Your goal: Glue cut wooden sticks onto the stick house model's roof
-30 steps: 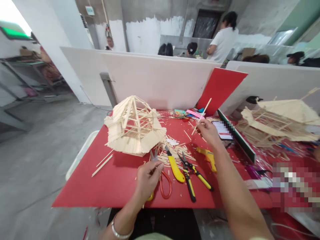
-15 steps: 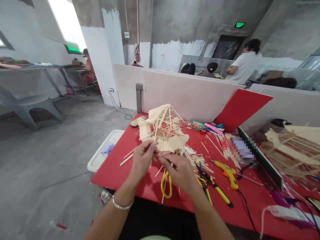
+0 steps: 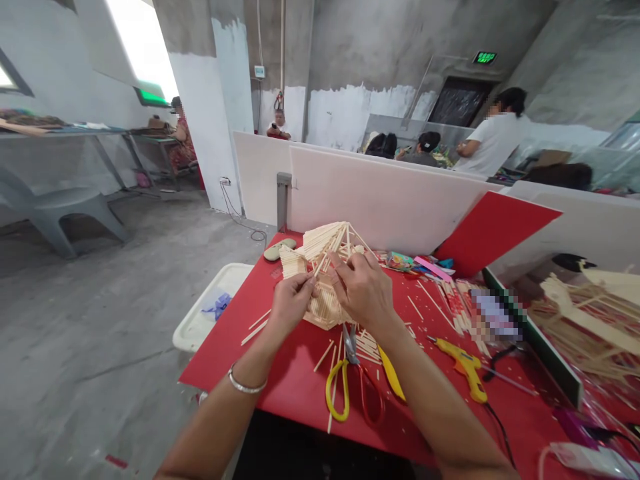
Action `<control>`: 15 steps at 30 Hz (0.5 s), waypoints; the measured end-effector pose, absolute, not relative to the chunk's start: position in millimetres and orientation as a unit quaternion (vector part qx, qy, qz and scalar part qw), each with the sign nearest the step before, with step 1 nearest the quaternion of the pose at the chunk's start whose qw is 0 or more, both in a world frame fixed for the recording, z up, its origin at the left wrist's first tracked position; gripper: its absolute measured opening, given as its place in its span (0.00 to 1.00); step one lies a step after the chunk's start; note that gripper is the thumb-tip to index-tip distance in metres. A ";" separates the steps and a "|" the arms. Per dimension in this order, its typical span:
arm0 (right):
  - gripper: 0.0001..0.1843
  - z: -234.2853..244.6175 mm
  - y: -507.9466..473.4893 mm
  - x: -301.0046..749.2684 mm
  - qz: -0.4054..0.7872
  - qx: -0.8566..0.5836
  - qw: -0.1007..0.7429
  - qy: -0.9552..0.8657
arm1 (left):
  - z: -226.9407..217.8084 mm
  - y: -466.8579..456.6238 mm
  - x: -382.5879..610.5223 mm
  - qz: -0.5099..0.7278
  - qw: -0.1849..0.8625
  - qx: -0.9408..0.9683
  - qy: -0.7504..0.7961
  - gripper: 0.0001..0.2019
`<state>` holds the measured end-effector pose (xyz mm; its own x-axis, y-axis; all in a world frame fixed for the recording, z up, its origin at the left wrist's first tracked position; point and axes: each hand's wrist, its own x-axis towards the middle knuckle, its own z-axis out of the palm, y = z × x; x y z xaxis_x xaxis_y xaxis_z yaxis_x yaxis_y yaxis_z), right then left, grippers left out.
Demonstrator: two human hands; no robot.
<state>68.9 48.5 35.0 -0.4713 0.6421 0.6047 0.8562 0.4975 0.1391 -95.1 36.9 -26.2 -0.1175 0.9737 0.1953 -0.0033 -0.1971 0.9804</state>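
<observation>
A small house model of wooden sticks (image 3: 320,250) stands on the red table top (image 3: 240,353). My left hand (image 3: 290,303) and my right hand (image 3: 363,290) meet in front of it. Both pinch a thin wooden stick (image 3: 320,265) that lies against the model's roof. Loose sticks (image 3: 367,343) are scattered just below my right hand. Scissors with one yellow and one red handle (image 3: 350,387) lie near the table's front edge, beside my right forearm.
A yellow glue gun (image 3: 465,367) lies to the right, a red board (image 3: 493,230) leans on the white divider (image 3: 390,197), and another stick model (image 3: 585,313) sits far right. A white tray (image 3: 200,320) stands left of the table. Other people sit behind the divider.
Both hands rose from the table's front edge to the stick model and now hold a stick against it. My view turned left and the model appears closer to centre.
</observation>
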 end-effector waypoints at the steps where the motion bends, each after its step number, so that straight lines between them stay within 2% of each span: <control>1: 0.25 36.0 50.2 68.1 -0.224 -0.449 0.242 -0.830 | -25.7 38.7 -96.0 0.576 0.424 0.515 0.472 0.14; 15: 0.23 50.4 64.7 68.0 -0.263 -0.444 0.218 -0.829 | -20.2 46.3 -95.8 0.565 0.479 0.494 0.455 0.15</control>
